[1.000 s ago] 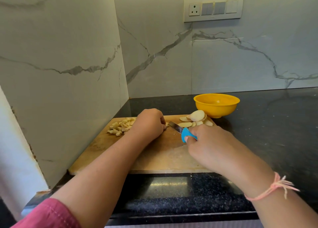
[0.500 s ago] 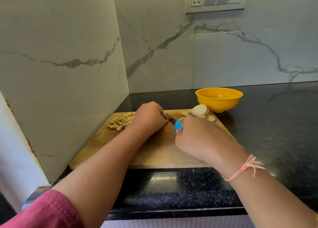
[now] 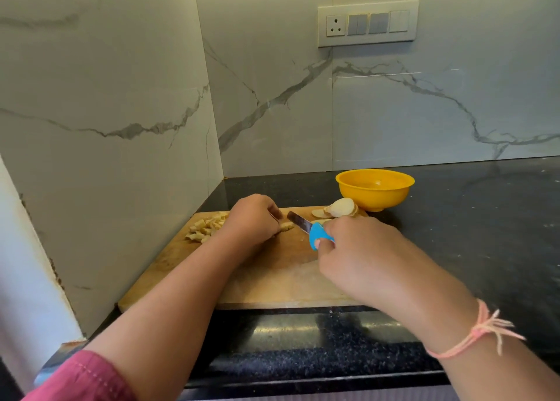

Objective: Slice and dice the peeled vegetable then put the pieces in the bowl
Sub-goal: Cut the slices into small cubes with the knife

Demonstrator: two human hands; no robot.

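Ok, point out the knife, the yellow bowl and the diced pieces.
knife (image 3: 317, 234): head view, on the blue handle.
yellow bowl (image 3: 374, 199): head view, on the outer front wall.
diced pieces (image 3: 206, 229): head view, middle of the pile.

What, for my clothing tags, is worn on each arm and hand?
The left arm is bare up to a pink sleeve with a row of pale stitches. The right wrist carries a pink thread band, knotted, with frayed loose ends. The left hand and right hand are bare: no gloves, no rings seen.
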